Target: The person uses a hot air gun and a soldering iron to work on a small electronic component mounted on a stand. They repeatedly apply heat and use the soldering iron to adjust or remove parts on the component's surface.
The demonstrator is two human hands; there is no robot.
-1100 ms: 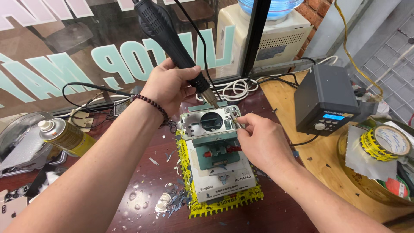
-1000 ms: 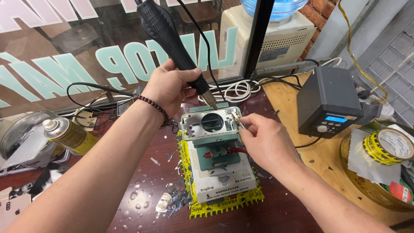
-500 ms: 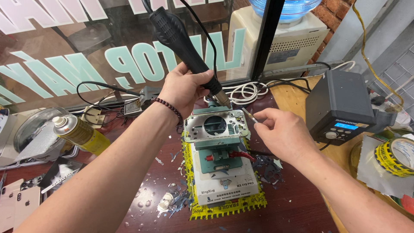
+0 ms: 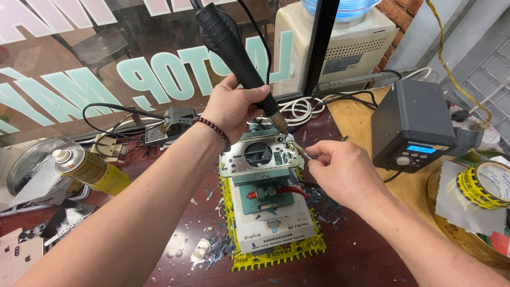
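Note:
My left hand [image 4: 236,109] grips a black hot-air tool [image 4: 231,48], its nozzle pointing down at the top right corner of a silver phone frame [image 4: 258,155]. The frame lies on a white and green clamp fixture [image 4: 271,210] that sits on a pad edged in yellow tape. My right hand [image 4: 340,172] pinches thin metal tweezers [image 4: 302,152], their tip touching the frame's right corner just below the nozzle.
A black soldering station [image 4: 414,127] with a blue display stands at the right. A yellow tape roll [image 4: 486,183] lies far right. A yellow spray can [image 4: 90,170] lies at the left. Debris scraps litter the dark red table around the fixture. Cables run along the window.
The view has shifted, so the fixture sits more centrally. My right hand has drawn back slightly to the right while the tweezers stay at the frame corner. The hot-air tool stays over the corner.

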